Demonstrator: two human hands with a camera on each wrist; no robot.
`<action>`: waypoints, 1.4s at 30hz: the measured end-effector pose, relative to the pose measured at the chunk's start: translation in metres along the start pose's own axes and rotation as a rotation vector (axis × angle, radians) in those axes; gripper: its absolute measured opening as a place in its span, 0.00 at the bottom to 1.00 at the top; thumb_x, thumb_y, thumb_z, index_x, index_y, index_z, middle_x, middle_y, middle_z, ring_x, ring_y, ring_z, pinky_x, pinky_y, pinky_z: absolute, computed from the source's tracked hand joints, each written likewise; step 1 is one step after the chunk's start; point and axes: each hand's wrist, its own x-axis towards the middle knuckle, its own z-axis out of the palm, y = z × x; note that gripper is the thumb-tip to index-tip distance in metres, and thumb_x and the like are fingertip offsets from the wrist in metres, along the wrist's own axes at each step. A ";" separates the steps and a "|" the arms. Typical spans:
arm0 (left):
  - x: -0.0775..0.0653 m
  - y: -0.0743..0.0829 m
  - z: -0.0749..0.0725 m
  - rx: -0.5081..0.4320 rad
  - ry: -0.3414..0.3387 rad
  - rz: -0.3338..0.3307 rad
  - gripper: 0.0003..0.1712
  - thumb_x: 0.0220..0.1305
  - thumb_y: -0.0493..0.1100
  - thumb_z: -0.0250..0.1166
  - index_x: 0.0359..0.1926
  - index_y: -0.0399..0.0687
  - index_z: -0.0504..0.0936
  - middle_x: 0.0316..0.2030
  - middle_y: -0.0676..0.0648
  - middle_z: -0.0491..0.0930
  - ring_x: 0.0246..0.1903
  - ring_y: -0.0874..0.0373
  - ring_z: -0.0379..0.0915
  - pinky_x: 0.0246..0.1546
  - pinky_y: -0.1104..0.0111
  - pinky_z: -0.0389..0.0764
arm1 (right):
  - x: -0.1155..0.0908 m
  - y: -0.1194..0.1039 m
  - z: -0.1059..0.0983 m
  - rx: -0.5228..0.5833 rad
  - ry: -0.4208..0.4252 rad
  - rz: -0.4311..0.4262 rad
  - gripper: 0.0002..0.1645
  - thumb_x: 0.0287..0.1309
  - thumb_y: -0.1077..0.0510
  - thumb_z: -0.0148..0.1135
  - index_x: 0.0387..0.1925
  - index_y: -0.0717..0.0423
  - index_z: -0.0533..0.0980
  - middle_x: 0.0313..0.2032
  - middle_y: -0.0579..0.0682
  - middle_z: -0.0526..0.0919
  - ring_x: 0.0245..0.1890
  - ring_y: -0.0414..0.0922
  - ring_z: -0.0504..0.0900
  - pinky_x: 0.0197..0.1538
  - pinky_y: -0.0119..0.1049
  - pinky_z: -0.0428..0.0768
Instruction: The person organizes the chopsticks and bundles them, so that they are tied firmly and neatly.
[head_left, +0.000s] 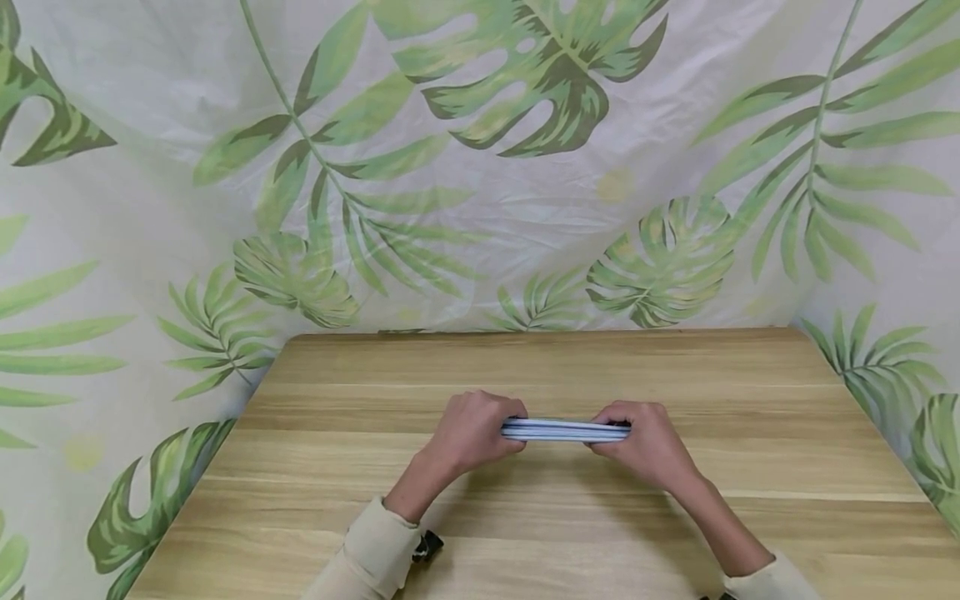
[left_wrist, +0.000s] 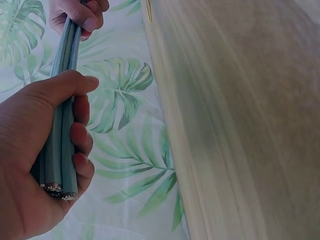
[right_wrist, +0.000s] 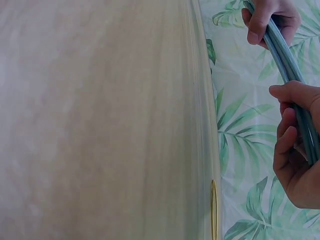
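Observation:
A bundle of slim blue-green sticks (head_left: 564, 430) is held level above the wooden table, between my two hands. My left hand (head_left: 476, 429) grips its left end, and my right hand (head_left: 651, 442) grips the right end. Seen from the left wrist, the sticks (left_wrist: 64, 120) lie lengthwise side by side, with rough silvery ends near my left palm. My thumb crosses over them and my fingers curl round the far side. From the right wrist, the bundle (right_wrist: 286, 57) runs diagonally between both hands, and part of it is hidden by my fingers.
The wood-grain table (head_left: 555, 367) stands against a leaf-patterned cloth backdrop (head_left: 525, 208). A thin yellow loop (right_wrist: 214, 210) shows at the table's edge in the right wrist view. A small black object (head_left: 428, 546) is beside my left sleeve cuff.

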 end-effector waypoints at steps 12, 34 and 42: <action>0.000 0.004 0.003 0.008 -0.098 0.041 0.08 0.64 0.48 0.77 0.38 0.57 0.85 0.29 0.60 0.84 0.22 0.68 0.66 0.23 0.75 0.66 | 0.001 0.001 -0.001 0.018 -0.064 0.000 0.09 0.51 0.64 0.83 0.30 0.49 0.90 0.29 0.41 0.89 0.27 0.31 0.79 0.32 0.30 0.80; -0.003 -0.007 -0.021 -0.068 -0.064 0.031 0.06 0.63 0.44 0.77 0.36 0.56 0.86 0.28 0.60 0.85 0.21 0.69 0.66 0.23 0.74 0.68 | -0.021 0.005 -0.010 0.308 -0.109 -0.053 0.56 0.69 0.58 0.68 0.87 0.46 0.47 0.85 0.58 0.56 0.83 0.70 0.53 0.63 0.88 0.59; -0.001 0.002 -0.021 -0.037 -0.047 0.036 0.06 0.62 0.43 0.76 0.36 0.56 0.85 0.27 0.61 0.83 0.21 0.69 0.67 0.24 0.73 0.70 | -0.020 0.004 -0.004 0.411 -0.075 -0.067 0.60 0.71 0.63 0.66 0.88 0.46 0.38 0.86 0.60 0.49 0.83 0.67 0.51 0.71 0.75 0.66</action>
